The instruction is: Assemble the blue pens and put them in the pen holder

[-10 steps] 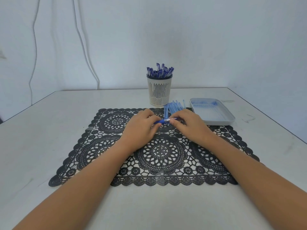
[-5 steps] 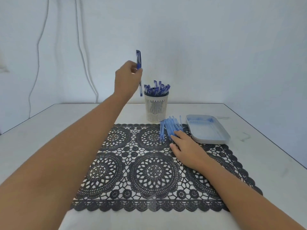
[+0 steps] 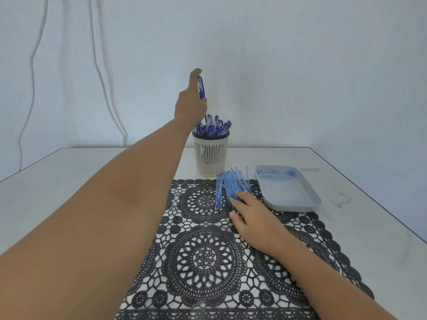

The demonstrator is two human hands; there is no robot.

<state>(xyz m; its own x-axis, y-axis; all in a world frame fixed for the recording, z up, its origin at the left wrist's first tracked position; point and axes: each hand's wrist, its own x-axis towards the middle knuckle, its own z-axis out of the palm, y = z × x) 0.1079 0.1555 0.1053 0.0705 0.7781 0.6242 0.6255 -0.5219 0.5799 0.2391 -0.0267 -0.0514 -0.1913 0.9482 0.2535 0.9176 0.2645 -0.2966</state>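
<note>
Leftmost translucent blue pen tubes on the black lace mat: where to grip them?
Probably mid-shaft, from above and the left: the pen tubes lie flat, pointing away, bare lace mat on their left, the right hand resting on the pile beside.

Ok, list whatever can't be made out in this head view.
All in the head view:
- Part of the blue pen: hidden by the left hand gripping it.
- Pen count in the pen holder: caps overlap, too small.
- Near ends of the pen barrels: covered by the right hand resting on them.
- Contents of the tray: only a blurred blue smear.
</note>
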